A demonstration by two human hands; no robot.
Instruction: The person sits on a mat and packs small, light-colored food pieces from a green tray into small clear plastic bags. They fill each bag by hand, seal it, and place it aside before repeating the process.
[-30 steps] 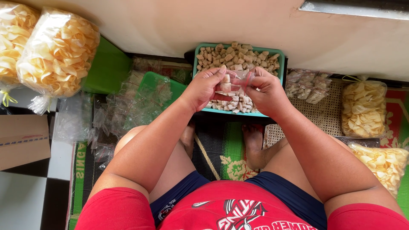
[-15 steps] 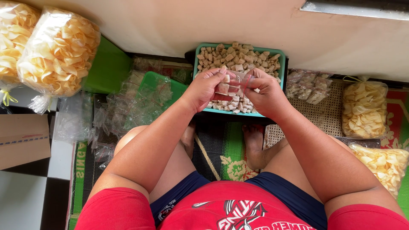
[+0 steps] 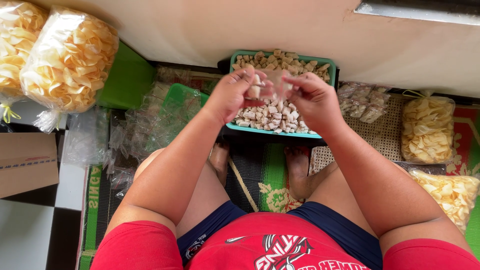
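Observation:
Both hands meet above a teal tray (image 3: 280,132) filled with several pale cube-shaped snacks (image 3: 272,115). My left hand (image 3: 232,95) and my right hand (image 3: 312,97) pinch a small clear plastic bag (image 3: 272,85) between them, with a few snack pieces inside it. The bag hangs just over the tray's middle. My bare feet rest on the mat below the tray.
Two big bags of yellow crackers (image 3: 67,62) lie at the upper left. A heap of clear empty bags (image 3: 145,125) sits on a green tray (image 3: 182,95). Filled small packets (image 3: 360,102) and more cracker bags (image 3: 427,127) lie right. A cardboard box (image 3: 27,162) is left.
Both hands have lifted the small bag slightly higher over the tray; the fingers have shifted on its opening.

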